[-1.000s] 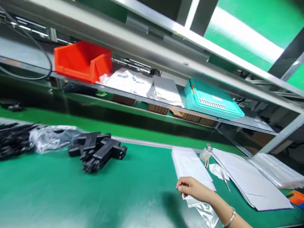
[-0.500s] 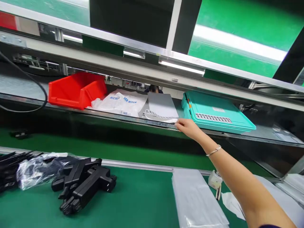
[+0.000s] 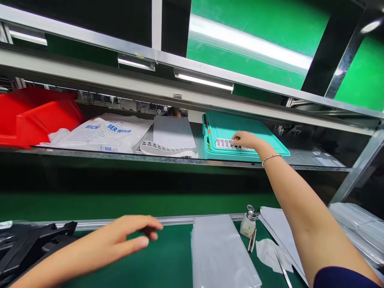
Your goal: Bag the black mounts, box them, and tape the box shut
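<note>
My right hand (image 3: 245, 140) reaches up to the shelf, fingers pinched together at a strip of white labels with dark marks (image 3: 222, 143). The strip lies on the front of the lid of a teal plastic box (image 3: 237, 124), and my fingers cover its right part. Over the green worktop, my left hand (image 3: 132, 234) hangs with nothing in it, thumb apart from the curved fingers. Below and right of that hand lies a stack of clear plastic bags (image 3: 222, 248).
On the shelf sit a red bin (image 3: 49, 120), a white wiper bag (image 3: 105, 134) and grey sheets (image 3: 174, 134). A small dispenser bottle (image 3: 249, 223), tweezers (image 3: 283, 266) and a white cloth (image 3: 270, 254) lie right. Black parts (image 3: 33, 248) are at left.
My right hand has moved right along the shelf, from the grey sheets to the labels on the teal box. My left hand has come into view. The view has shifted right.
</note>
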`<state>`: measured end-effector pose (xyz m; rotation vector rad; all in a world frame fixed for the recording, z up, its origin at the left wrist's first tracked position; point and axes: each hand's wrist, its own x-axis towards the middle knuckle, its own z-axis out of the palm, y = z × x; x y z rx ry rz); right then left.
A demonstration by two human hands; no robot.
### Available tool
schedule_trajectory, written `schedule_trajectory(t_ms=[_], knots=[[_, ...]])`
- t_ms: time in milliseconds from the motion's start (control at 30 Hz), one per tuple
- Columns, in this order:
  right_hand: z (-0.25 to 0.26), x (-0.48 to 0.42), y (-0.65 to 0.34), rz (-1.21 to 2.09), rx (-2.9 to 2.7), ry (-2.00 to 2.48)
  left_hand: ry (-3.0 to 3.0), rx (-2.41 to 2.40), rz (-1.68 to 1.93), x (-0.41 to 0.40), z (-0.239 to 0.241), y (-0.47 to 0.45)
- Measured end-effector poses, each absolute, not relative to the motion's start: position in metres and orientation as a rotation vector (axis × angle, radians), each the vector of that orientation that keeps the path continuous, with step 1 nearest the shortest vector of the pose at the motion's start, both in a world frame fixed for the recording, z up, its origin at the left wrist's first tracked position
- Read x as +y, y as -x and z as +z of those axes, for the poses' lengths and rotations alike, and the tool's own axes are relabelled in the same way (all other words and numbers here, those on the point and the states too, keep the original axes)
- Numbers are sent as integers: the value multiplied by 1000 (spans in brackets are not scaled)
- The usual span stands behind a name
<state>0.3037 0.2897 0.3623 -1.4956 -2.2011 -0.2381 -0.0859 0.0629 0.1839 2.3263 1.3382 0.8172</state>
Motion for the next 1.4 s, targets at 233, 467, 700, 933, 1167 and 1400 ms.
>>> schedule_trajectory(t_ms=[233, 467, 700, 933, 1167, 1400], knots=[[376, 238, -306, -200, -2127, 1086, -2300, 1205, 1136, 163, 248, -7], [265, 169, -262, 590, -1985, 824, -1836, 594, 1483, 169, 218, -58], [68, 145, -233, 1421, -1645, 887, -1329, 1008, 1685, 183, 129, -31], [11, 95, -224, 1671, -1439, 1045, -1173, 1159, 1621, 191, 65, -2], [7, 89, -232, 1758, -1387, 1073, -1178, 1221, 1585, 190, 52, -2], [1, 90, -228, 1730, -1340, 1084, -1231, 1227, 1551, 188, 51, -5]])
